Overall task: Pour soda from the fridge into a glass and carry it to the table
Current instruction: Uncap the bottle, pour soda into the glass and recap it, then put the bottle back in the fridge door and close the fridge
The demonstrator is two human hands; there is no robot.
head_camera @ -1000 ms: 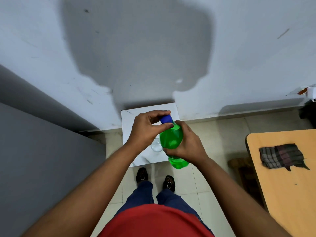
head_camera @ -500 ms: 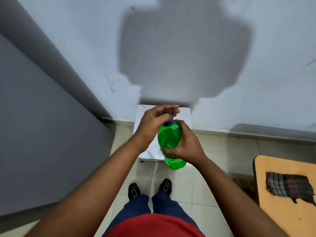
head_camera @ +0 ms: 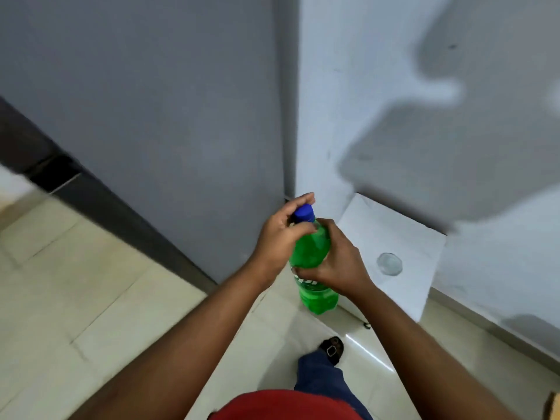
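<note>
I hold a green soda bottle [head_camera: 312, 253] upright in front of me, over the tiled floor. My right hand [head_camera: 338, 262] is wrapped around its body. My left hand [head_camera: 280, 234] has its fingers closed around the blue cap [head_camera: 304, 214] and neck. A clear glass [head_camera: 389, 264] stands on a small white marble-topped stand [head_camera: 403, 237] against the wall, to the right of the bottle and apart from it. The grey fridge [head_camera: 145, 101] fills the upper left, its door shut.
A white wall [head_camera: 424, 86] with my shadow rises behind the stand. Beige floor tiles [head_camera: 75, 298] spread to the left. My shoe [head_camera: 332, 348] and blue trouser leg are below the bottle. A wooden corner [head_camera: 553, 406] peeks in at the bottom right.
The view has swung left: the fridge now fills the upper left and the wooden table has left the frame. The bottle moved off the stand's top, uncovering the glass. Both hands keep their grip.
</note>
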